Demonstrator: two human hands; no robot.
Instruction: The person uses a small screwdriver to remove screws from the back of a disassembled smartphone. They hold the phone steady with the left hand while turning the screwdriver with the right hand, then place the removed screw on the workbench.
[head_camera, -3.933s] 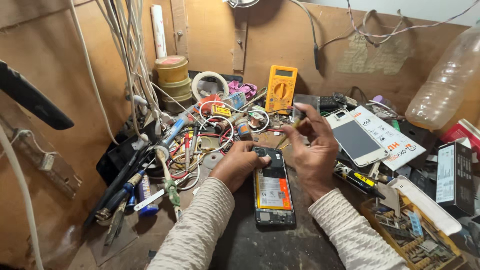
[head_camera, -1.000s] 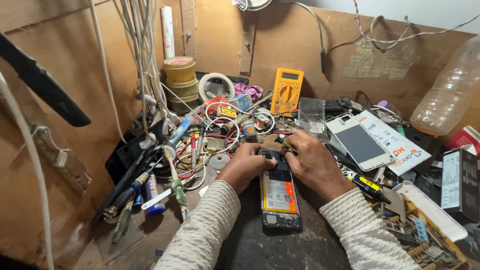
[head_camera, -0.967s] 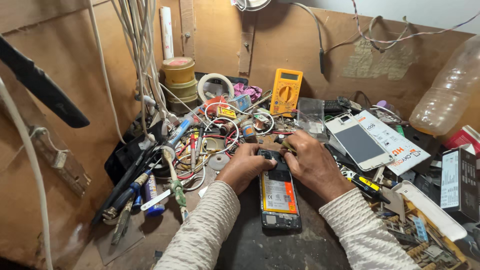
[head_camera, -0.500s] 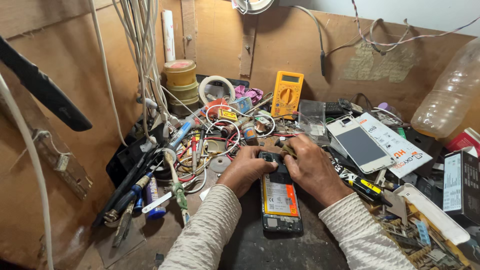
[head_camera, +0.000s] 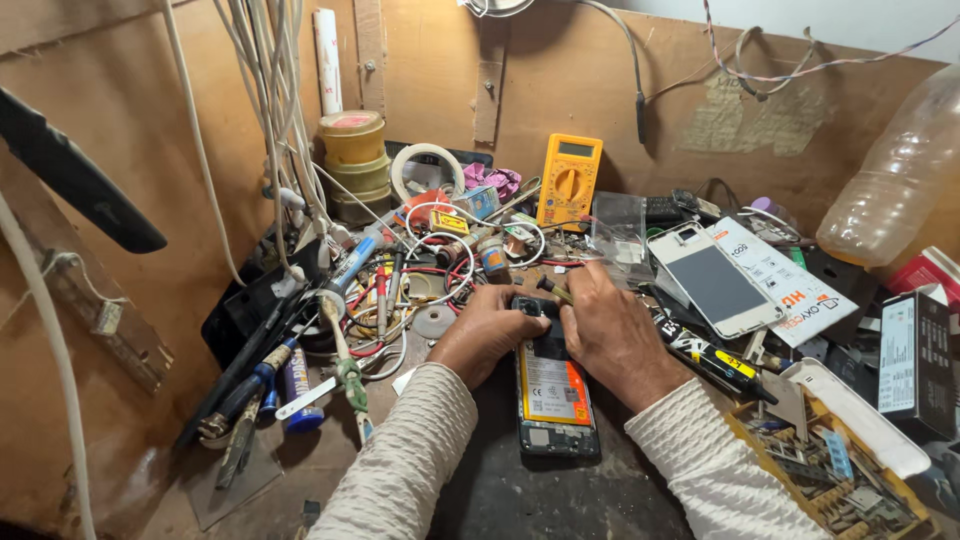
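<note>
Opened phone (head_camera: 556, 398) lay on the table (head_camera: 480, 490), long axis running away from the person; left hand (head_camera: 487, 332) pressed its top-left corner, right hand (head_camera: 612, 335), equally near, pinched a small tool (head_camera: 556, 290) over its top edge.

A phone-repair workshop — yellow multimeter (head_camera: 569, 181), soldering iron (head_camera: 352, 262), tangled wires (head_camera: 430, 260), opened phone (head_camera: 553, 385) on a cluttered bench.

Both hands on opened phone (head_camera: 555, 395): left hand (head_camera: 487, 333) grips its top-left edge, right hand (head_camera: 610, 335) pinches small tool (head_camera: 553, 288) above it; yellow multimeter (head_camera: 569, 181) behind phone.
</note>
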